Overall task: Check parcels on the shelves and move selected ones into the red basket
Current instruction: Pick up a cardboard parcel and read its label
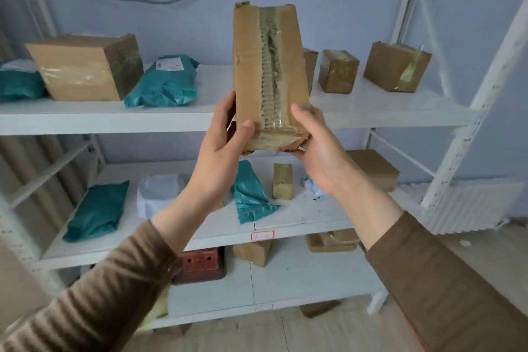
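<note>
I hold a long brown cardboard parcel (268, 74) upright in front of the shelves, its taped, torn seam facing me. My left hand (225, 137) grips its lower left edge, thumb on the front. Around its lower right corner my right hand (317, 146) curls, fingers under the bottom. The red basket (201, 264) sits on the bottom shelf, partly hidden behind my left forearm. Other parcels lie on the shelves: a big brown box (85, 66) and a teal bag (165, 83) on the top shelf.
White metal shelving (114, 120) has three levels. Small brown boxes (338, 71) stand top right. Teal bags (97, 211), a white bag (157, 191) and a small box (283, 181) lie on the middle shelf. More boxes (253, 251) sit on the bottom shelf. A white radiator (468, 206) stands at right.
</note>
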{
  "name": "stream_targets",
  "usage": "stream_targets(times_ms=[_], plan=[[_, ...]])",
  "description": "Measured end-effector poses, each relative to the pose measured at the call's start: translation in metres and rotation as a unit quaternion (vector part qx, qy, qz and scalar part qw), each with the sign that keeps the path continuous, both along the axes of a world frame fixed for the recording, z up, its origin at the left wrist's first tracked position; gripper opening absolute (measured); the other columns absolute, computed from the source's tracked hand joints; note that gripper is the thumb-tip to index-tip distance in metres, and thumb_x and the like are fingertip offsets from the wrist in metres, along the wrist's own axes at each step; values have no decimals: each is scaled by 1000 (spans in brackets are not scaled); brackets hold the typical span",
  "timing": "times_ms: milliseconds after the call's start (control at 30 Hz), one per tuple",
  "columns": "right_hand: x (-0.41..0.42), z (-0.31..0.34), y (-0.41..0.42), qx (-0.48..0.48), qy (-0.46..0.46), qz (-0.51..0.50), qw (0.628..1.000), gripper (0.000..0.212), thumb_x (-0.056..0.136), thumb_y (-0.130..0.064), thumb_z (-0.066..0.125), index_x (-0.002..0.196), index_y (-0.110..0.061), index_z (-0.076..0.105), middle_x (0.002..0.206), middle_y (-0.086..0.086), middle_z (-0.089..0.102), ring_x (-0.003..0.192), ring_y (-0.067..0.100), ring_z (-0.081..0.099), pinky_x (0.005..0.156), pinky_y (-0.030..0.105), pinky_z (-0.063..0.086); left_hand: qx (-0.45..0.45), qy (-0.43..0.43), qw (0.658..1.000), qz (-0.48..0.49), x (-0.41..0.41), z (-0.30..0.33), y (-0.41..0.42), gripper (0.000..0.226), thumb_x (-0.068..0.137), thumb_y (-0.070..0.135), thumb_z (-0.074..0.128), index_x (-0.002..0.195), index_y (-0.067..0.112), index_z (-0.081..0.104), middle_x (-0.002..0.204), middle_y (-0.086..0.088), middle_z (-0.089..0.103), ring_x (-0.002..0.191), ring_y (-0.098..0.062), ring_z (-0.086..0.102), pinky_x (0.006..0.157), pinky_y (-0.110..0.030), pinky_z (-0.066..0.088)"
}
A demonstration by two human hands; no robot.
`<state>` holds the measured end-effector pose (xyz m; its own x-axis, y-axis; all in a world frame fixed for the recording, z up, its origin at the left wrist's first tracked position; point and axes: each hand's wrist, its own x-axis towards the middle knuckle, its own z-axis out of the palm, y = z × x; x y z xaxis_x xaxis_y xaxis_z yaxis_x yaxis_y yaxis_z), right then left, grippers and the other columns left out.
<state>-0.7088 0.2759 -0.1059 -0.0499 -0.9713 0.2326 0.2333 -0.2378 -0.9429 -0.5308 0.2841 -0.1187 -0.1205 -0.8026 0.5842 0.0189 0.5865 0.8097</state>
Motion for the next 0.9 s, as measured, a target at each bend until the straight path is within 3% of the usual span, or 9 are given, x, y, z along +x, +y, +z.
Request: stream_targets(times_ms=[133, 300, 400, 467, 567, 633, 733, 833, 900], plan=[[-19, -49, 57, 27, -28, 50, 998, 54, 92, -32, 67, 143, -25, 51, 128, 1, 72, 120, 23, 66, 105, 44, 49, 21, 11, 1000, -16, -2, -41, 58, 54, 103, 27, 59, 155, 18, 45, 150, 4, 59, 136, -13, 59, 105, -30, 52], [-44, -101, 100, 107, -125, 145, 976, 68, 77, -44, 83, 135, -15, 62, 137, 16, 65, 134, 35, 59, 119, 50, 34, 83, 32, 996, 25, -2, -63, 91, 32, 108, 25, 55, 138, 20, 67, 142, 2, 66, 134, -9, 59, 99, -9, 45], [-49, -114, 115, 117, -131, 167, 970, 61, 84, -45, 74, 135, -13, 66, 139, 17, 66, 128, 31, 62, 119, 52, 35, 141, 16, 989, 35, 0, -71, 93, 36, 104, 33, 62, 140, 32, 66, 148, 11, 61, 138, -1, 53, 115, -20, 41], [-49, -112, 122, 129, -96, 142, 977, 60, 90, -46, 65, 141, -15, 62, 140, 14, 67, 128, 29, 63, 115, 50, 41, 183, -14, 983, 16, 0, -76, 91, 58, 91, 56, 68, 146, 41, 59, 151, 17, 57, 142, -1, 50, 122, -34, 35], [-46, -97, 123, 135, 34, 86, 987, 63, 87, -65, 59, 141, -33, 61, 136, -3, 71, 131, 22, 63, 115, 46, 43, 281, -12, 958, -61, -9, -74, 90, 87, 80, 78, 67, 156, 43, 44, 151, 18, 58, 141, -7, 53, 116, -43, 43], [-45, -83, 124, 126, 105, 82, 983, 74, 81, -85, 51, 142, -44, 58, 138, -15, 69, 132, 13, 62, 120, 48, 37, 339, 39, 937, -78, -15, -71, 88, 68, 92, 70, 59, 149, 32, 56, 140, 7, 70, 128, -14, 64, 104, -44, 53], [-45, -66, 121, 117, 159, 83, 977, 89, 73, -96, 34, 137, -42, 64, 135, -15, 70, 132, 9, 61, 122, 46, 35, 430, 134, 888, -96, -13, -71, 80, 59, 92, 66, 60, 132, 24, 72, 139, -12, 70, 121, -28, 65, 100, -52, 55], [-39, -65, 122, 118, 187, 78, 972, 88, 72, -100, 38, 140, -48, 60, 145, -18, 62, 142, 7, 50, 125, 47, 28, 453, 180, 862, -140, -9, -79, 82, 55, 97, 64, 49, 130, 26, 72, 134, -10, 73, 121, -30, 66, 99, -52, 52], [-32, -69, 128, 78, 215, 67, 971, 70, 84, -89, 43, 143, -52, 52, 148, -27, 53, 138, -12, 44, 121, 28, 31, 459, 208, 851, -149, -4, -86, 82, 50, 101, 54, 45, 130, 21, 69, 129, -9, 74, 114, -30, 67, 98, -48, 50]])
